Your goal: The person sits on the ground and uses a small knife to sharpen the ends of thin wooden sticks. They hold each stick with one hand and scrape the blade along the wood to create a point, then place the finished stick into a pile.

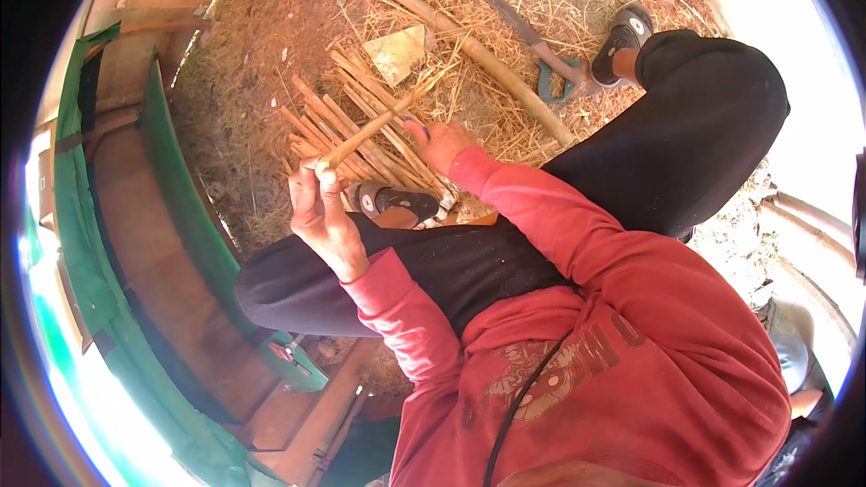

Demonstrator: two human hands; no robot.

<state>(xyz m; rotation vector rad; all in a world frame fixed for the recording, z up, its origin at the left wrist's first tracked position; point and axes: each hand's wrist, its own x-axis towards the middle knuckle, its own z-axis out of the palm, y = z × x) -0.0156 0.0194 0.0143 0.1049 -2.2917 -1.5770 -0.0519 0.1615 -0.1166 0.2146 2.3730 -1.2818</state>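
Observation:
My left hand is closed, pinching the near end of a thin, peeled wooden stick. The stick slants up and to the right, and its far end looks frayed or split. Just right of the stick is my right hand, with its fingers curled and the thumb pointing toward the stick. A small dark purple-blue bit shows by that thumb; what the fingers hold is hidden. Below both hands, a pile of cut sticks lies on the ground, next to my sandalled foot.
A long wooden pole lies across straw-strewn ground. Beyond it are a machete and a teal piece near my other sandal. A flat yellowish slab lies past the sticks. A green-edged wooden structure stands at left.

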